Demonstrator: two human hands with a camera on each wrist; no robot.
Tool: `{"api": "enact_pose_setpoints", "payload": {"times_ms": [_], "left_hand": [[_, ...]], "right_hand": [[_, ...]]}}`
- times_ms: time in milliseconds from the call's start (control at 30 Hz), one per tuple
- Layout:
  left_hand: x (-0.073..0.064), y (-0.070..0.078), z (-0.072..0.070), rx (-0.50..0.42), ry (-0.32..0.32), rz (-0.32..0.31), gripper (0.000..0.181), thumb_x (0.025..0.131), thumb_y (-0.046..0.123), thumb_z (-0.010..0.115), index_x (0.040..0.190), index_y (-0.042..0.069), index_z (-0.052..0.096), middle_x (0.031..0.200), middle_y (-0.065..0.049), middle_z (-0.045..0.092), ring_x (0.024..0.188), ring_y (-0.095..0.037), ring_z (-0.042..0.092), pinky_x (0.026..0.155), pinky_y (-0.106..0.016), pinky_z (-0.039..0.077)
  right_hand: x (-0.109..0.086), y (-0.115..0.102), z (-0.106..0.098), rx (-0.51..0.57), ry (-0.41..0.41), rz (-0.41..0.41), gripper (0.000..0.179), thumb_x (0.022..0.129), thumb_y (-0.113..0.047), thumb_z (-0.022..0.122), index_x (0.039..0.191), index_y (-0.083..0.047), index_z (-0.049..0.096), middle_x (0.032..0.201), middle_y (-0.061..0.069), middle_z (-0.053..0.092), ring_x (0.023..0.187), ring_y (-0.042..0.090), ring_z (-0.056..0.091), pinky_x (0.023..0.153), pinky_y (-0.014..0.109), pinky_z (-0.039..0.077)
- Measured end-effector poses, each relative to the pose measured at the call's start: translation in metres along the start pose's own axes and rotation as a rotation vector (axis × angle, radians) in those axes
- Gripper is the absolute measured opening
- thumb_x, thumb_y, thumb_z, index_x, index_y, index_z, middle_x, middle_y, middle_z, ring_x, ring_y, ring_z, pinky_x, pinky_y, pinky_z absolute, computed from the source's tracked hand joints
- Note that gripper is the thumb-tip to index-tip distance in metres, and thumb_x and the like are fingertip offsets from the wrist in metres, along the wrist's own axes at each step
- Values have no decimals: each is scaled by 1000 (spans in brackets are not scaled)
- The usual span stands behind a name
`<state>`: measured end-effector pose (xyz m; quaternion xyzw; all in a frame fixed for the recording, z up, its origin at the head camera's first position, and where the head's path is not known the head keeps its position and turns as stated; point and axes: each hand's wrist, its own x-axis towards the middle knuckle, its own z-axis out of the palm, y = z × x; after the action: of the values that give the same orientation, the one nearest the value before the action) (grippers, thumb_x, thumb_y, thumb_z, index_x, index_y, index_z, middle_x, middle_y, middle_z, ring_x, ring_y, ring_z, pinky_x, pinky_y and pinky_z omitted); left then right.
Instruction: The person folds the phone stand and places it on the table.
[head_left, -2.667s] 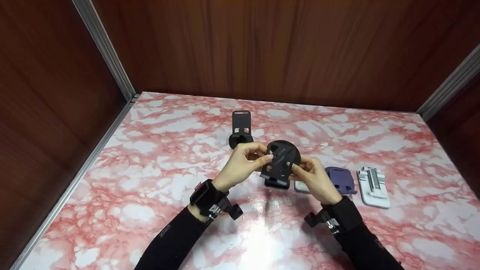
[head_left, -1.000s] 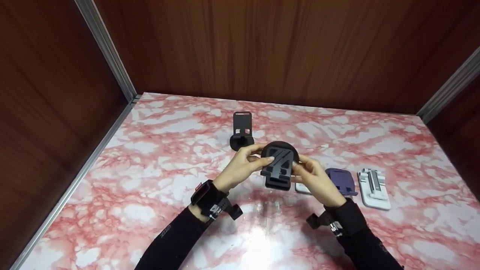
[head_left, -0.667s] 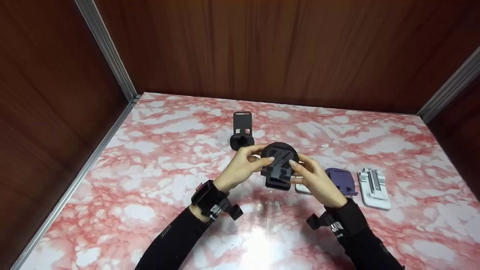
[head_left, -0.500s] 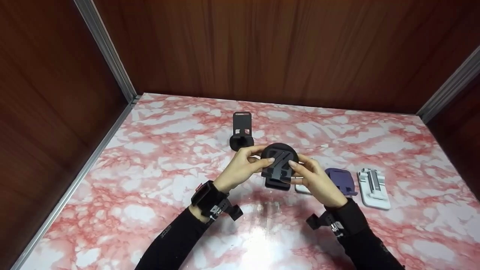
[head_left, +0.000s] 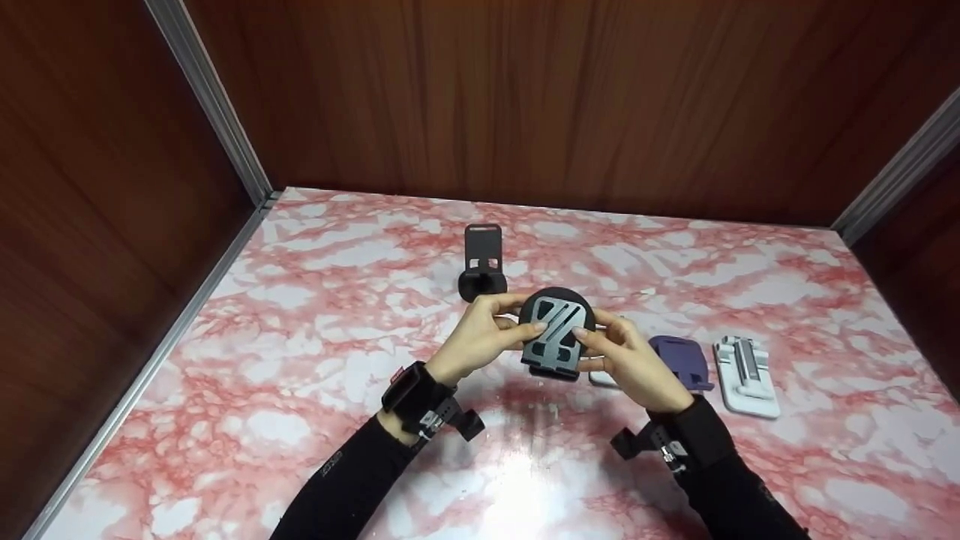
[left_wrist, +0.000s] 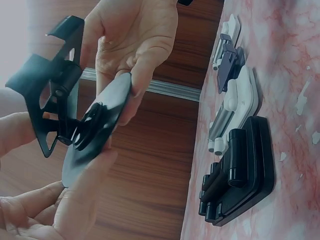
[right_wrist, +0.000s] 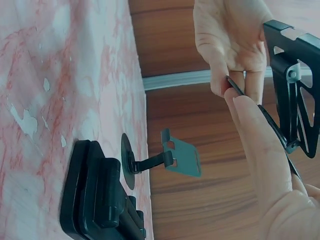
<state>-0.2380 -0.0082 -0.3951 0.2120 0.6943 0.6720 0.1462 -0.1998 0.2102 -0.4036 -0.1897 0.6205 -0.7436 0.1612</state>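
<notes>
Both hands hold a black phone stand [head_left: 556, 330] with a round base and a slotted plate, raised above the table. My left hand [head_left: 480, 334] pinches its left side, thumb on the plate's face. My right hand [head_left: 630, 356] grips the right side, its thumb also on the plate. In the left wrist view, the hinged arm shows between the slotted plate [left_wrist: 37, 87] and the disc base [left_wrist: 107, 117], plate and disc standing apart. The right wrist view has the stand's hinge [right_wrist: 291, 74] at the right, partly cut off by the frame edge.
Behind the left hand stands another black phone stand [head_left: 484, 251], unfolded. A black folded stand [left_wrist: 240, 175], a white one [left_wrist: 235, 112], a purple one [head_left: 679, 362] and a white-grey one [head_left: 748, 375] lie in a row on the red-and-white table [head_left: 300, 375]. Wood panels enclose it.
The held stand has been tilted: its slotted plate, dark and skewed earlier, now faces up lighter and straighter and covers more of the black folded stand. Both hands stay nearly in place.
</notes>
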Motion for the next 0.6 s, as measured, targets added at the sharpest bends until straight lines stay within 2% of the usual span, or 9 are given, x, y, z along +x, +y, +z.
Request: {"api": "enact_pose_setpoints", "payload": {"times_ms": [233,433,600], "left_hand": [[-1,0,1,2,-1,0,44,83,13,68,124,1,55,114,-17,62,75,-12,68,69,-31,59],[0,-3,1,-28,-9,25,38,82,9,68,117,-2,58,105,-16,63,75,-18,70,70,-35,59],[0,-4,1,-23,-16,50,36,81,8,69,114,-3,58,101,-16,64,73,-17,70,69,-35,59]], "right_hand": [[0,0,-1,-4,-8,3,43,97,-12,45,136,4,36,108,6,67,90,17,66,81,35,56],[0,0,-1,-26,-3,22,46,97,-13,46,138,5,34,102,5,70,87,15,68,76,30,57],[0,1,-1,-44,6,37,46,97,-14,47,137,4,35,100,4,70,85,15,67,76,29,57]]}}
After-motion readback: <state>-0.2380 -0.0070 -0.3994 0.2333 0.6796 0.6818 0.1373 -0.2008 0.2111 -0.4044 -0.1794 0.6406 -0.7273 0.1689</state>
